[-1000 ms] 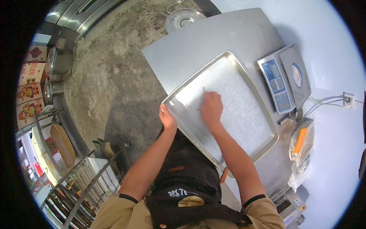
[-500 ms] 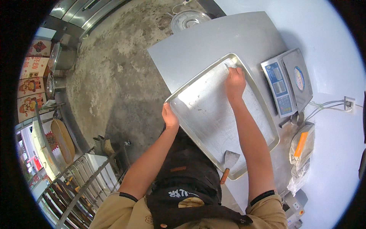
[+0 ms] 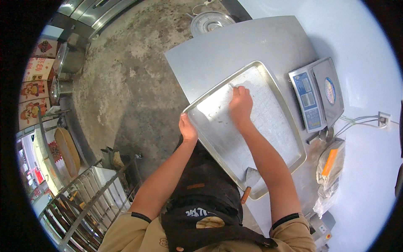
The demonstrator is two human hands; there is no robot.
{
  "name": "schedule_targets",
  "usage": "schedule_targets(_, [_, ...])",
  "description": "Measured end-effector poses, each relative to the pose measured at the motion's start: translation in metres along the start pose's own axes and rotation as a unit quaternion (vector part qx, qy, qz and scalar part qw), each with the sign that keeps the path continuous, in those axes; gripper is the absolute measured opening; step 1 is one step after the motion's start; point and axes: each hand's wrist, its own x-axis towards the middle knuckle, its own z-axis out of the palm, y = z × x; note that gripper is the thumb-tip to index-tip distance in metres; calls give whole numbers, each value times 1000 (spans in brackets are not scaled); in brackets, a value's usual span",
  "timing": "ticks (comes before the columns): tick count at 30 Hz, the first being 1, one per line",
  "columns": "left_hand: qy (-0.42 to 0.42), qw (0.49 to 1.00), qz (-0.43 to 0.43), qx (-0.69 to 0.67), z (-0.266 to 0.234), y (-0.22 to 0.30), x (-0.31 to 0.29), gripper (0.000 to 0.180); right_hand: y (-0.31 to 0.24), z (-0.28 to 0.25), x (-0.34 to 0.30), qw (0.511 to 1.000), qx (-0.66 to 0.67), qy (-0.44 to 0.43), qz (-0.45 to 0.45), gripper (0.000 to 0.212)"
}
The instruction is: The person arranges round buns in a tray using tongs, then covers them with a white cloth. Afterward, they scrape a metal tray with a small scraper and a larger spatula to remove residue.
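A large rectangular metal baking tray (image 3: pixel 268 122) lies at a slant on the steel table, its near-left side reaching past the table edge. My left hand (image 3: pixel 188 128) is closed on the rim at its left corner. Over the tray's bottom, my right hand (image 3: pixel 241 105) is closed, knuckles up; a small greyish bit shows at its fingertips, too little to name. A scraper (image 3: pixel 252 176) with a wooden handle rests in the tray's near corner, handle over the rim. Small dark specks dot the tray left of my right hand.
A digital scale (image 3: pixel 317 94) stands right of the tray by the wall. Beyond it lies a plastic bag (image 3: pixel 329 168) with an orange patch. The steel table (image 3: pixel 235 46) extends behind the tray. At lower left is a metal rack (image 3: pixel 90 197); a round metal lid (image 3: pixel 210 23) is at the far side.
My right hand has moved left and toward me across the tray, away from its far corner. My left hand keeps its hold on the rim.
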Motion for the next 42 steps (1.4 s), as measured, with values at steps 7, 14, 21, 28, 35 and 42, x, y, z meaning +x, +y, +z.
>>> schedule_targets(7, [-13, 1000, 11, 1, -1, -4, 4, 61, -59, -2, -43, 996, 62, -32, -48, 18])
schedule_targets(14, [-16, 999, 27, 17, -7, -12, 10, 64, -57, -11, -40, 987, 155, -41, -28, 15])
schedule_targets(21, [-14, 1000, 11, 12, 7, 7, -3, 64, 45, -15, 24, 994, -15, 68, 90, 16])
schedule_targets(28, [-12, 999, 39, 32, -2, -2, 1, 60, 20, -5, 8, 997, -10, 34, 71, 14])
schedule_targets(35, [-21, 999, 32, 6, 1, -10, 5, 59, -45, -1, -59, 994, 66, -83, 21, 24])
schedule_targets(42, [-15, 999, 21, 22, -1, -5, 5, 59, -80, -20, -96, 977, 117, -155, -87, 23])
